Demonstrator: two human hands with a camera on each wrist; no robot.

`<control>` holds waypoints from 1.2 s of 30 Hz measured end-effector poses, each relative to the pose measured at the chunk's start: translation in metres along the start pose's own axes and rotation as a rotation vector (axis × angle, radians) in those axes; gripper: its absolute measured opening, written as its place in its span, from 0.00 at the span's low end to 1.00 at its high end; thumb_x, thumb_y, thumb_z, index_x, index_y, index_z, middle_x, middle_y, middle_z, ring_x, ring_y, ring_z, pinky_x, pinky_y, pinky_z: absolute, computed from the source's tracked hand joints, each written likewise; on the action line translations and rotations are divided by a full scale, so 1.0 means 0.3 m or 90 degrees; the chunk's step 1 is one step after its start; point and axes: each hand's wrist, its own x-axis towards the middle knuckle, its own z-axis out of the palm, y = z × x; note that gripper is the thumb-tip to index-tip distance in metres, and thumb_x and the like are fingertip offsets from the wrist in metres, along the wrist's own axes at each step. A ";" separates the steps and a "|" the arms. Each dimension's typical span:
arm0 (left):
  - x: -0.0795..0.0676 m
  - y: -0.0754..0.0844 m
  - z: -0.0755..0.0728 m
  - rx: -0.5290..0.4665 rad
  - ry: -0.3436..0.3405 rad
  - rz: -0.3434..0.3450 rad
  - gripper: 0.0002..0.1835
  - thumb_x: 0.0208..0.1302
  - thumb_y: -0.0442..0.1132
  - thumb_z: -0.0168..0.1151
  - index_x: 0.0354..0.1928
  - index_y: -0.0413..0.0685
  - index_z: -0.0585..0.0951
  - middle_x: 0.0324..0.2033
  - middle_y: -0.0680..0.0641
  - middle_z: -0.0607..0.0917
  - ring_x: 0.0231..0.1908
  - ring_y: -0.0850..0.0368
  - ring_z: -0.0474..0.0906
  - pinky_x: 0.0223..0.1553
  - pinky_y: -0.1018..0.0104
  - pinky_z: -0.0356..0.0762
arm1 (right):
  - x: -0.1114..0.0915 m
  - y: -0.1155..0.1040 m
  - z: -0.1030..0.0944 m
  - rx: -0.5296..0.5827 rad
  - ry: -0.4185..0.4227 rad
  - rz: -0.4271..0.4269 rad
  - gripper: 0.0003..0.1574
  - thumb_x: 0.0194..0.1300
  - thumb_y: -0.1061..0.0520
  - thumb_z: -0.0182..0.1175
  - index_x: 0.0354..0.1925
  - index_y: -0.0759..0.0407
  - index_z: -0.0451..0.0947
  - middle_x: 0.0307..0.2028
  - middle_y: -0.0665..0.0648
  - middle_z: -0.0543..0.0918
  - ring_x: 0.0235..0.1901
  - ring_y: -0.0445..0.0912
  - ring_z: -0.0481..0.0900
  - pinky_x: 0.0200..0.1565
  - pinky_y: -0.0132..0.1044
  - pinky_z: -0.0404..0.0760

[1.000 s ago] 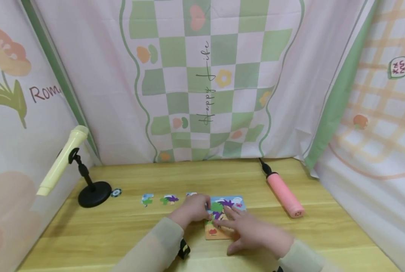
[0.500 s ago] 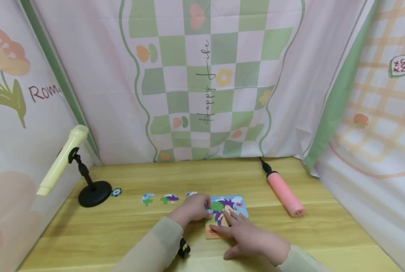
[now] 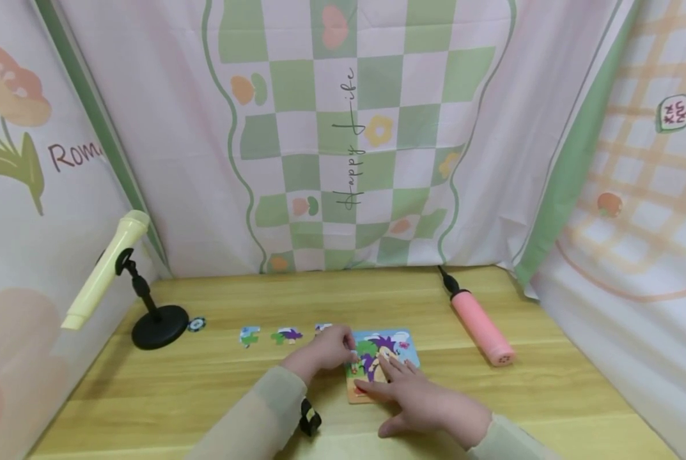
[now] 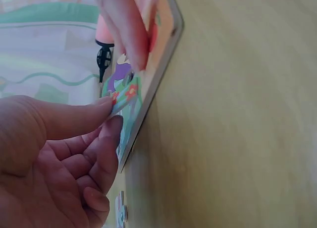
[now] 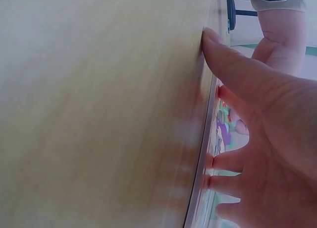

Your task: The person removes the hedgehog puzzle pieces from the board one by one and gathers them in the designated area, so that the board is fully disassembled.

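Observation:
A colourful jigsaw board (image 3: 408, 338) with a purple-haired cartoon figure lies flat on the wooden table. My left hand (image 3: 327, 349) is at the board's left edge. In the left wrist view its thumb and forefinger pinch a small puzzle piece (image 4: 130, 93) with red flowers on green. That piece is tilted, its far edge close over the board's picture. Fairly straight, spread fingers of my right hand (image 3: 423, 397) rest on the right and lower part of the board, hiding some of it. The right thumb (image 5: 218, 48) is out past the board's near edge, over the table.
Loose puzzle pieces lie in a row to the left: one green and blue (image 3: 249, 337), one green and purple (image 3: 288, 336), and one partly hidden (image 3: 322, 327). A pale yellow microphone (image 3: 107, 273) leans on a black stand (image 3: 160, 327) beside a round chip (image 3: 197, 324). A pink hand pump (image 3: 482, 328) lies right.
My right hand has slid slightly toward me, uncovering more of the board's upper right. My left fingers have lifted a little with the puzzle piece.

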 end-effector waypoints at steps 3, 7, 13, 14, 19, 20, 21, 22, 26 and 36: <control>0.000 -0.004 -0.009 -0.050 0.009 0.015 0.08 0.57 0.31 0.70 0.27 0.45 0.78 0.24 0.51 0.77 0.26 0.58 0.71 0.28 0.65 0.71 | -0.002 -0.001 -0.001 0.000 0.001 -0.005 0.48 0.56 0.35 0.67 0.72 0.32 0.62 0.71 0.76 0.52 0.71 0.68 0.46 0.66 0.68 0.45; -0.011 -0.013 -0.047 -0.104 0.024 0.032 0.05 0.59 0.29 0.67 0.29 0.42 0.79 0.25 0.50 0.78 0.27 0.58 0.72 0.28 0.66 0.72 | -0.003 -0.002 -0.002 0.000 0.003 -0.009 0.48 0.56 0.35 0.67 0.72 0.32 0.62 0.72 0.75 0.51 0.72 0.68 0.46 0.66 0.68 0.45; -0.044 -0.069 -0.161 -0.133 0.053 0.037 0.02 0.62 0.29 0.63 0.33 0.39 0.79 0.28 0.49 0.79 0.31 0.53 0.76 0.32 0.62 0.76 | 0.003 0.002 0.002 0.005 -0.006 0.009 0.48 0.55 0.34 0.67 0.72 0.30 0.62 0.73 0.73 0.51 0.72 0.66 0.45 0.66 0.68 0.44; -0.054 -0.086 -0.183 -0.134 0.059 0.035 0.02 0.62 0.29 0.63 0.32 0.39 0.79 0.28 0.48 0.79 0.31 0.53 0.76 0.33 0.61 0.77 | 0.003 0.004 0.004 0.003 -0.007 0.012 0.48 0.55 0.34 0.67 0.72 0.29 0.61 0.73 0.72 0.50 0.72 0.66 0.45 0.66 0.68 0.44; -0.132 -0.181 -0.295 -0.132 0.108 0.000 0.02 0.61 0.29 0.63 0.32 0.39 0.79 0.28 0.48 0.79 0.31 0.53 0.76 0.34 0.58 0.78 | 0.004 0.005 0.012 0.005 -0.006 0.027 0.48 0.54 0.34 0.68 0.72 0.26 0.61 0.73 0.72 0.50 0.71 0.69 0.46 0.64 0.70 0.49; -0.152 -0.202 -0.314 -0.129 0.114 -0.012 0.02 0.61 0.29 0.63 0.32 0.39 0.79 0.28 0.47 0.79 0.31 0.53 0.76 0.35 0.57 0.78 | 0.003 0.005 0.012 0.005 -0.006 0.029 0.48 0.54 0.34 0.68 0.71 0.26 0.61 0.73 0.72 0.50 0.71 0.70 0.46 0.63 0.71 0.50; -0.172 -0.219 -0.332 -0.120 0.119 -0.029 0.02 0.61 0.29 0.64 0.33 0.39 0.79 0.28 0.47 0.79 0.31 0.54 0.75 0.35 0.57 0.78 | 0.003 0.004 0.012 0.006 -0.005 0.030 0.48 0.54 0.34 0.68 0.71 0.26 0.61 0.73 0.72 0.50 0.71 0.70 0.46 0.63 0.71 0.50; -0.192 -0.240 -0.347 -0.113 0.121 -0.042 0.02 0.61 0.29 0.64 0.33 0.39 0.79 0.28 0.48 0.79 0.31 0.54 0.75 0.36 0.57 0.78 | 0.003 0.004 0.012 0.006 -0.006 0.031 0.49 0.54 0.34 0.68 0.71 0.26 0.61 0.74 0.72 0.49 0.71 0.70 0.46 0.63 0.71 0.51; -0.273 -0.311 -0.391 -0.067 0.115 -0.089 0.02 0.61 0.29 0.64 0.33 0.39 0.80 0.28 0.48 0.79 0.31 0.53 0.75 0.35 0.57 0.77 | 0.001 0.000 0.011 0.005 -0.007 0.034 0.49 0.54 0.33 0.68 0.71 0.26 0.61 0.74 0.72 0.49 0.71 0.70 0.46 0.63 0.71 0.51; -0.369 -0.432 -0.416 0.002 0.121 -0.131 0.06 0.58 0.26 0.65 0.27 0.41 0.79 0.25 0.49 0.76 0.28 0.54 0.71 0.31 0.61 0.70 | 0.002 -0.003 0.009 0.007 -0.006 0.034 0.49 0.54 0.34 0.68 0.71 0.26 0.61 0.74 0.72 0.49 0.71 0.70 0.45 0.63 0.71 0.51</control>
